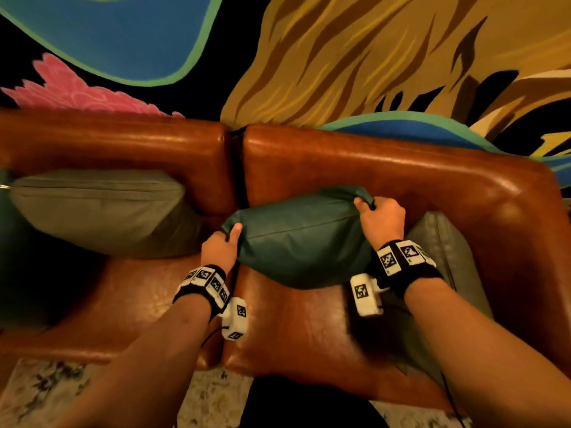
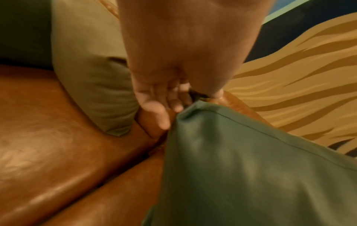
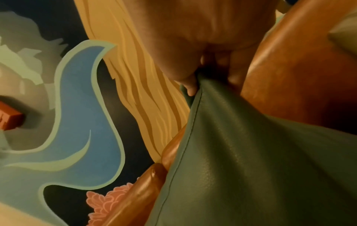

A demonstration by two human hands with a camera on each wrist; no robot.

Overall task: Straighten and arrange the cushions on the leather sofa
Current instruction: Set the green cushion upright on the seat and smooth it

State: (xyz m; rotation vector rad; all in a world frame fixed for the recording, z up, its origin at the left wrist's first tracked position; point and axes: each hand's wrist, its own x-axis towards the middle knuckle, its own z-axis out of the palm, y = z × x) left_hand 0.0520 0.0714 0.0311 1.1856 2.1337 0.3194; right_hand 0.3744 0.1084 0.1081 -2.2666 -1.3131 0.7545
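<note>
Both hands pinch the dark green cushion (image 1: 302,239) at frame center on the brown leather sofa (image 1: 401,168), left hand (image 1: 221,247) at its left corner, right hand (image 1: 383,219) at its upper right corner, olive cushion (image 1: 99,208) at left.

Teal cushion (image 1: 302,239), olive cushion (image 1: 99,208), glossy tan-brown leather sofa (image 1: 401,168), blue-pink-gold mural (image 1: 340,57) on black.

No legible text anywhere.
</note>
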